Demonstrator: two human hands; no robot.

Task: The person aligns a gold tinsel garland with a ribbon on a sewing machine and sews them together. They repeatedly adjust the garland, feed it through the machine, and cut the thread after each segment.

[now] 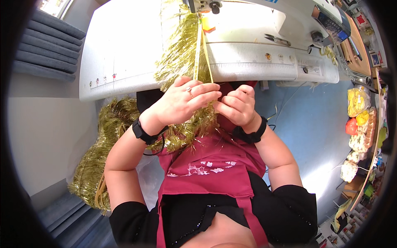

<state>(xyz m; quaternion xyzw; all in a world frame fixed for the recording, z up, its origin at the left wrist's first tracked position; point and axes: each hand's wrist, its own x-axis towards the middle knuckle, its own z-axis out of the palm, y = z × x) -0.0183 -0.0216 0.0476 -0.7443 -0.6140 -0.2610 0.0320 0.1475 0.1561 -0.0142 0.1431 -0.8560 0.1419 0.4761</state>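
Observation:
Gold tinsel fringe (180, 52) runs from beneath the sewing machine's needle area (200, 14) toward me over the table edge. Two narrow yellow tapes (197, 51) slant down along it, spreading apart toward my hands. My left hand (186, 100) lies palm-down across the fringe and the tape ends, fingers close together and bent over them. Beside its fingertips, my right hand (237, 105) is curled, with thumb and forefinger pinched at the fringe's right edge. The exact grip is partly hidden. More fringe (186, 135) bunches below both hands on my red apron (204, 183).
On the white machine table (124, 62) lie thread snips (277, 39); an orange-yellow piece (208, 24) is near the needle. A large heap of gold fringe (96, 155) hangs at left. Bagged yellow and red goods (358, 102) stand along the right side.

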